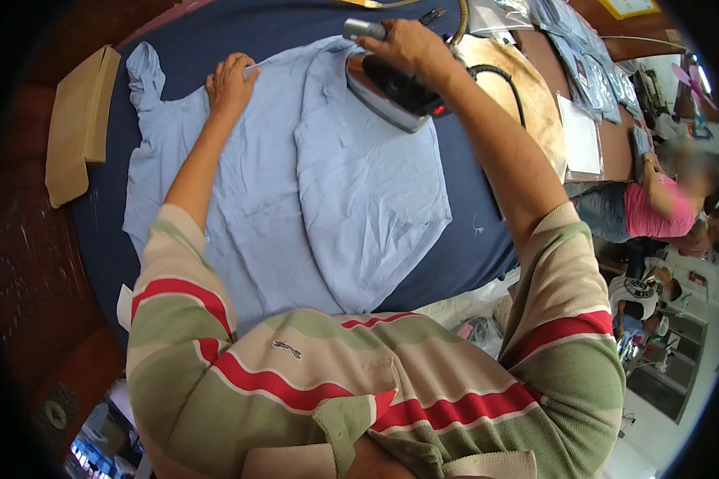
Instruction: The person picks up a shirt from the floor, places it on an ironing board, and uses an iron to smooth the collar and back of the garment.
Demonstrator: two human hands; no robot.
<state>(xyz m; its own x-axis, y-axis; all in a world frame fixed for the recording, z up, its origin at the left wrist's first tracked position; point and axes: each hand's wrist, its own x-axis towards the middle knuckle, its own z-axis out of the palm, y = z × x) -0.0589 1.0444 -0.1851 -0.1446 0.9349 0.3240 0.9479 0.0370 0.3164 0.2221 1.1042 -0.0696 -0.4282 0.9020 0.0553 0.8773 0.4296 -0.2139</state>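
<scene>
A light blue shirt (351, 199) lies spread on a dark blue padded ironing table (471, 239), its right half folded over the left. My left hand (232, 80) presses flat on the shirt near the collar, fingers slightly apart. My right hand (407, 48) grips the handle of a steam iron (391, 92) with a silver soleplate and black body. The iron rests on the upper edge of the folded part of the shirt. A black cord (499, 76) runs from the iron to the right.
A folded piece of brown cardboard (76, 120) lies at the table's left edge. Stacked packed garments (587, 68) and a white sheet (581, 140) sit on a brown counter at right. A person in a pink top (655, 207) sits beyond it.
</scene>
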